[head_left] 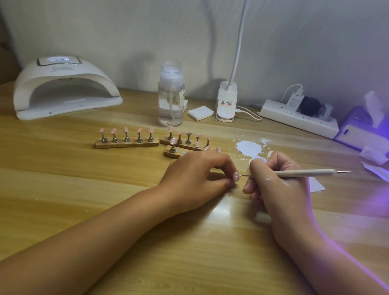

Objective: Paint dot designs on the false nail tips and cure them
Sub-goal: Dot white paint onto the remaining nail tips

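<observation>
Centrally: one false nail tip (235,176), pale pink and glossy, with faint light dots on its face. The face is turned toward the right hand, and the tip is held low over the table (74,186), near its middle.

- Dotting tool (305,172): slim white shaft with a metal point at each end. Its long axis lies nearly level from left to right, rising slightly to the right. The working point aims left, at the nail tip; whether it touches cannot be told.
- Left hand (194,172): palm down, knuckles up, fingers curled, pinching the nail tip at the fingertips. The forearm lies across the table.
- Right hand (275,185): fingers closed round the tool's front end in a pen grip, with white smears on its back.
- Just behind the right hand: puddle of white paint (248,148) with splashes.
- Behind the left hand: wooden holder strips (126,144) carrying further pink tips on metal stands.
- Farther back: white curing lamp (66,88) at left, its display lit; clear pump bottle (170,96); power strip (298,119) at right.
</observation>
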Demonstrator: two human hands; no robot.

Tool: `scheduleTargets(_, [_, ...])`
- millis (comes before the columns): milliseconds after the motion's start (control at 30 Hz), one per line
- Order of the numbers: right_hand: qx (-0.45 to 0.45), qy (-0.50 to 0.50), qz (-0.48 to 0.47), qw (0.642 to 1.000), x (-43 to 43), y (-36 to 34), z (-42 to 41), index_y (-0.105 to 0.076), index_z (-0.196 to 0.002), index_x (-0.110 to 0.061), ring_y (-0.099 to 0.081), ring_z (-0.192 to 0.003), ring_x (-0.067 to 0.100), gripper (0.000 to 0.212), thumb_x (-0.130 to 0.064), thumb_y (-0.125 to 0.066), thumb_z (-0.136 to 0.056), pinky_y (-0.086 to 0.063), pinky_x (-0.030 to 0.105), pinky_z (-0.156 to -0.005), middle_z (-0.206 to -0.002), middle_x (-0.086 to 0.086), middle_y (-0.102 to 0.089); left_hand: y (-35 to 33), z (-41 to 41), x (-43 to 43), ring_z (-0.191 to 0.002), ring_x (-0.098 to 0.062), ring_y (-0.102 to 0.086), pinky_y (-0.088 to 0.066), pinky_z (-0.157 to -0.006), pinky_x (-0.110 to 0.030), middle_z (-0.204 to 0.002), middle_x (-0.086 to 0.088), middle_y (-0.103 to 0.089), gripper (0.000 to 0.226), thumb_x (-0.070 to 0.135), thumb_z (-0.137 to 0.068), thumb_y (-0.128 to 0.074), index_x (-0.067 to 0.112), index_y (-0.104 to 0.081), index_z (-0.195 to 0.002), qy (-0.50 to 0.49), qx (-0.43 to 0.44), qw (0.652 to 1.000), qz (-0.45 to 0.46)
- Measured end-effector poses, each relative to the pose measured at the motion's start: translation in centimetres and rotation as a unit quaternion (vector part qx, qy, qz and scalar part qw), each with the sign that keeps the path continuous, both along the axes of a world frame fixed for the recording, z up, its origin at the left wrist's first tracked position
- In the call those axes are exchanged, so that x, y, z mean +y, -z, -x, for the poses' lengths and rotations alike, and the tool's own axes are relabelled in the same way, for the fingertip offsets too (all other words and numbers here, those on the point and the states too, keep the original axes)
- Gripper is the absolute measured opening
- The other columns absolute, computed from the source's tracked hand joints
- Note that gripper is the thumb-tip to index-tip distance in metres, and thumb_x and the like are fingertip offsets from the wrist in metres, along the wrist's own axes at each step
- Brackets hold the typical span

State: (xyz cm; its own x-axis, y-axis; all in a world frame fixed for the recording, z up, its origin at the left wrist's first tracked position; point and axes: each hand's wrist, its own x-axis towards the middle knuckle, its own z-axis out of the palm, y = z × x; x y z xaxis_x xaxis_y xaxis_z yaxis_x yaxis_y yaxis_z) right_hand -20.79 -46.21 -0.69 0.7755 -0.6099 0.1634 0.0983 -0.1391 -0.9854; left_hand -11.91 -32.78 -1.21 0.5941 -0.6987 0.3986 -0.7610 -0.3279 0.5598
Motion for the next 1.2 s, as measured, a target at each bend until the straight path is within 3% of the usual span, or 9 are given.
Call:
scheduleTargets(200, [0.007, 0.009, 0.020, 1.000, 0.19, -0.09, -0.03, -0.036, -0.047, -0.020, -0.033, -0.032, 0.011, 0.028, -0.017, -0.056, -0.066, -0.028, 0.016, -0.035, -0.037, 0.007, -0.048, 0.04, -0.01, -0.04, -0.093, 0.008, -0.043, -0.027, -0.065, -0.011, -0.074, 0.046, -0.052, 0.010, 0.029, -0.084, -0.072, 0.038, -0.069, -0.086, -0.007, 0.002, 1.000, -0.003])
scheduleTargets(367, [0.022, 0.003, 0.035, 0.999, 0.09, 0.11, -0.13, -0.039, -0.047, -0.021, -0.037, -0.034, 0.013, 0.023, -0.020, -0.056, -0.062, -0.030, 0.016, -0.036, -0.040, 0.009, -0.053, 0.08, 0.01, -0.01, -0.069, 0.020, -0.047, -0.029, -0.062, -0.017, -0.072, 0.045, -0.052, 0.010, 0.029, -0.084, -0.072, 0.039, -0.069, -0.085, -0.006, 0.006, 1.000, -0.005])
scheduleTargets(433, [0.027, -0.001, 0.041, 0.999, 0.03, 0.25, -0.15, -0.042, -0.049, -0.021, -0.041, -0.036, 0.015, 0.020, -0.020, -0.057, -0.062, -0.032, 0.018, -0.037, -0.043, 0.009, -0.057, 0.01, 0.04, -0.02, -0.072, 0.017, -0.048, -0.027, -0.062, -0.014, -0.071, 0.046, -0.052, 0.010, 0.030, -0.084, -0.072, 0.039, -0.068, -0.085, -0.010, 0.001, 1.000, -0.006])
scheduleTargets(533, [0.028, -0.005, 0.044, 0.999, -0.07, 0.44, -0.17, -0.044, -0.051, -0.021, -0.044, -0.037, 0.016, 0.019, -0.021, -0.059, -0.063, -0.033, 0.019, -0.036, -0.045, 0.010, -0.060, -0.05, 0.05, -0.03, -0.097, 0.007, -0.043, -0.026, -0.064, -0.009, -0.073, 0.046, -0.052, 0.010, 0.031, -0.084, -0.072, 0.039, -0.068, -0.085, -0.015, -0.001, 1.000, -0.005])
scheduleTargets(667, [0.030, -0.006, 0.048, 0.998, -0.12, 0.58, -0.24, -0.046, -0.052, -0.021, -0.046, -0.037, 0.015, 0.017, -0.021, -0.060, -0.062, -0.034, 0.020, -0.035, -0.045, 0.009, -0.061, 0.11, -0.05, -0.04, -0.074, 0.010, -0.049, -0.030, -0.062, -0.022, -0.074, 0.043, -0.053, 0.010, 0.032, -0.083, -0.073, 0.040, -0.068, -0.085, -0.012, 0.002, 1.000, -0.005])
scheduleTargets(867, [0.028, -0.007, 0.049, 0.998, -0.06, 0.54, -0.23, -0.044, -0.052, -0.020, -0.044, -0.035, 0.013, 0.018, -0.021, -0.061, -0.060, -0.033, 0.019, -0.036, -0.045, 0.010, -0.061, 0.04, 0.01, -0.04, -0.102, 0.012, -0.039, -0.028, -0.065, -0.002, -0.074, 0.046, -0.053, 0.013, 0.028, -0.083, -0.073, 0.040, -0.068, -0.084, -0.010, -0.003, 1.000, 0.000])
scheduleTargets(1000, [0.023, -0.004, 0.050, 0.998, -0.07, 0.48, -0.19, -0.045, -0.051, -0.021, -0.043, -0.036, 0.014, 0.018, -0.020, -0.059, -0.062, -0.033, 0.020, -0.036, -0.046, 0.010, -0.060, 0.08, 0.00, -0.06, -0.073, 0.016, -0.050, -0.028, -0.063, -0.002, -0.073, 0.044, -0.054, 0.013, 0.027, -0.083, -0.072, 0.039, -0.068, -0.084, -0.007, -0.002, 1.000, -0.005])
scheduleTargets(1067, [0.020, -0.004, 0.046, 0.999, -0.08, 0.44, -0.14, -0.046, -0.050, -0.021, -0.042, -0.035, 0.014, 0.019, -0.019, -0.059, -0.063, -0.033, 0.020, -0.035, -0.046, 0.010, -0.060, 0.07, 0.03, -0.03, -0.069, 0.020, -0.048, -0.029, -0.065, -0.002, -0.072, 0.043, -0.054, 0.011, 0.027, -0.084, -0.072, 0.037, -0.069, -0.084, -0.005, -0.002, 1.000, -0.005])
scheduleTargets(1200, [0.016, -0.003, 0.055, 0.998, -0.14, 0.55, -0.12, -0.043, -0.054, -0.019, -0.043, -0.036, 0.014, 0.027, -0.012, -0.063, -0.071, -0.033, 0.020, -0.035, -0.046, 0.010, -0.060, -0.04, 0.12, -0.02, -0.093, 0.010, -0.046, -0.028, -0.065, -0.002, -0.073, 0.045, -0.053, 0.011, 0.028, -0.084, -0.073, 0.038, -0.068, -0.084, -0.011, -0.004, 1.000, -0.002])
